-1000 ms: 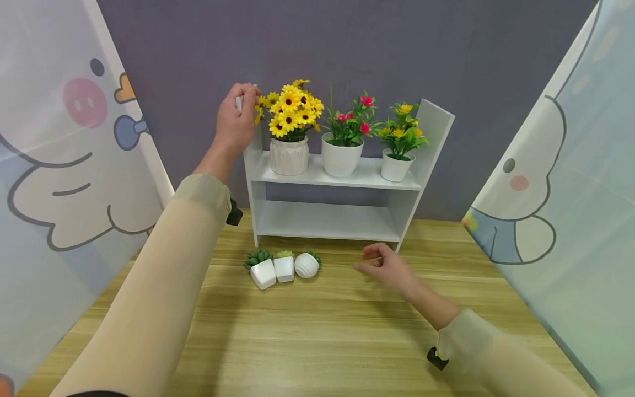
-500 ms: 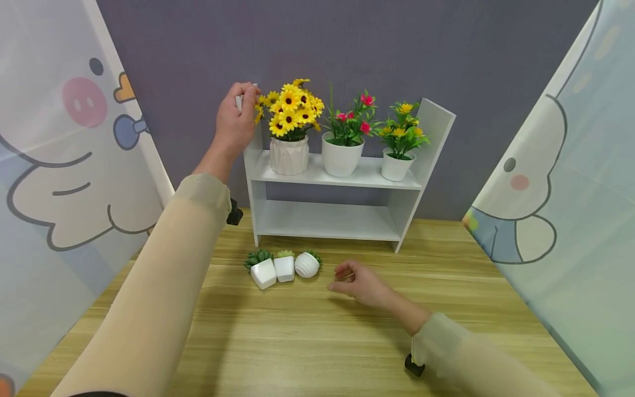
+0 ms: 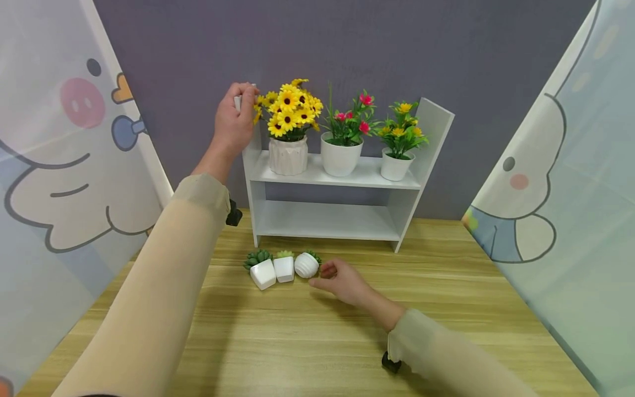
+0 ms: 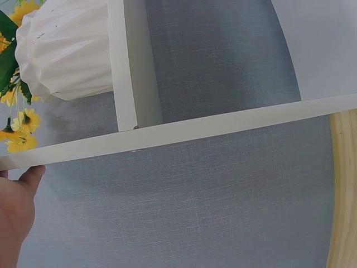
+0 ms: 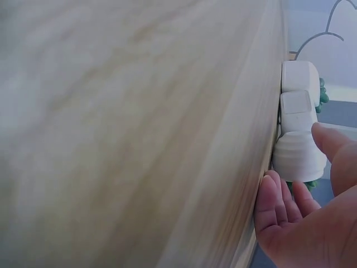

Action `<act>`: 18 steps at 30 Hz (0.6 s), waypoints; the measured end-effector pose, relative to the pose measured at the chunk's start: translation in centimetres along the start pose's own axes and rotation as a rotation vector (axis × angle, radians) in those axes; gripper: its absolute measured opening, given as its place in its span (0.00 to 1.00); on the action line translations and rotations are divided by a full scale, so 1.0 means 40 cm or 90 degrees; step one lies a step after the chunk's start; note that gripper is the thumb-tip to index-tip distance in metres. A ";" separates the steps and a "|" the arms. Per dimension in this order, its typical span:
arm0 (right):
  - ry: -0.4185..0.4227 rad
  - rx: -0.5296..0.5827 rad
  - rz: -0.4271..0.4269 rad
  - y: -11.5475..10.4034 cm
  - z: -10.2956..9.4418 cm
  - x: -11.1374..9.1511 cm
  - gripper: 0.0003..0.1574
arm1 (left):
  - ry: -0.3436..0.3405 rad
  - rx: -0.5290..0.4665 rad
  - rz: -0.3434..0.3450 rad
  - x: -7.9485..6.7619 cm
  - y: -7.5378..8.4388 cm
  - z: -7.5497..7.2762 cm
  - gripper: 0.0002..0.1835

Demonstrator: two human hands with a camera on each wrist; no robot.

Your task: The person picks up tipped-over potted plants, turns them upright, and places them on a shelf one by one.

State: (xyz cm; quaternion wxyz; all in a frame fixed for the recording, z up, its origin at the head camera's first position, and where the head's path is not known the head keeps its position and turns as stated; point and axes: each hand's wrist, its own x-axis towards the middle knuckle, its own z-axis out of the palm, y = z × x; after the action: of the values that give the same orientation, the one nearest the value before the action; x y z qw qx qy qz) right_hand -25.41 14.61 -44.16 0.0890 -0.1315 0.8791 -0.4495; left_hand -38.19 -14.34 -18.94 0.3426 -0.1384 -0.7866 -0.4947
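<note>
My left hand [image 3: 234, 118] grips the top of the left side panel of a white two-tier shelf [image 3: 317, 220]. In the left wrist view its thumb shows at the edge of that panel [image 4: 212, 127]. Low over the table, my right hand [image 3: 344, 282] is just right of a small ribbed white succulent pot [image 3: 306, 266] lying on its side. Its thumb and fingers are spread apart around the pot's near end, holding nothing. Beside that pot lie two more tipped white succulent pots, a middle one [image 3: 284, 269] and a left one [image 3: 263, 274].
On the upper tier stand a pot of yellow sunflowers [image 3: 289, 156], a pot with pink flowers [image 3: 341, 157] and a smaller pot with yellow flowers [image 3: 396, 165]. Cartoon-printed sheets [image 3: 74, 165] flank the wooden table [image 3: 278, 342], with a grey wall [image 3: 347, 44] behind.
My right hand has moved left across the table to the ribbed succulent pot. The left hand stays on the shelf's side panel, and the pots have not moved.
</note>
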 end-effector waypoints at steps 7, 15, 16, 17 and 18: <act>0.013 0.006 0.014 -0.002 0.007 0.010 0.33 | -0.002 -0.001 -0.001 0.001 0.002 0.000 0.18; 0.016 0.011 0.032 -0.006 0.010 0.018 0.41 | 0.001 -0.002 -0.011 0.002 0.000 0.001 0.16; 0.018 0.012 0.034 -0.007 0.011 0.019 0.41 | 0.001 -0.001 -0.012 0.002 -0.001 0.001 0.16; 0.020 0.011 0.037 -0.008 0.013 0.020 0.42 | 0.001 -0.001 -0.012 0.003 -0.001 0.002 0.15; 0.025 0.010 0.039 -0.009 0.014 0.021 0.43 | 0.002 0.000 -0.013 0.003 -0.001 0.003 0.15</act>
State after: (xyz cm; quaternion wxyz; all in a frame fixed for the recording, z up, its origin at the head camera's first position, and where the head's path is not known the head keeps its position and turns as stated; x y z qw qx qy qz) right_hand -25.98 13.71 -44.21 0.0866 -0.0953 0.8808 -0.4557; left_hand -38.34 -14.28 -18.93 0.3386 -0.1301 -0.7874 -0.4983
